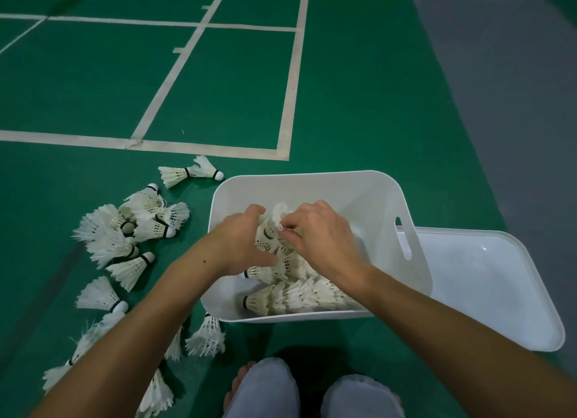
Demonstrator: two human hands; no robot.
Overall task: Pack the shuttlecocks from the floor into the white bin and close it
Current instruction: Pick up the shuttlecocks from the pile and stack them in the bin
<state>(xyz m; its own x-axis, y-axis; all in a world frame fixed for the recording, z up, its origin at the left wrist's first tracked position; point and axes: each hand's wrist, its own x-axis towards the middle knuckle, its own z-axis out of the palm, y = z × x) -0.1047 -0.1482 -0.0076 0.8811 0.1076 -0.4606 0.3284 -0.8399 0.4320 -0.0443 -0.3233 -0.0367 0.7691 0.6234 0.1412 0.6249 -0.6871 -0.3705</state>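
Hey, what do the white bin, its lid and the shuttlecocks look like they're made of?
White bin: likely moulded plastic, smooth matte walls, rounded corners, cut-out handle slot.
Lid: seemingly the same plastic, glossier, with small highlights.
Shuttlecocks: apparently real feathers, frayed tips, on rounded white bases, probably cork; can't tell for sure.

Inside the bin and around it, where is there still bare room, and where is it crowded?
Free: the bin's far end beyond both hands, and green floor behind it. Crowded: the bin's near half, stacked with shuttlecocks, and the floor left of it, strewn with loose shuttlecocks.
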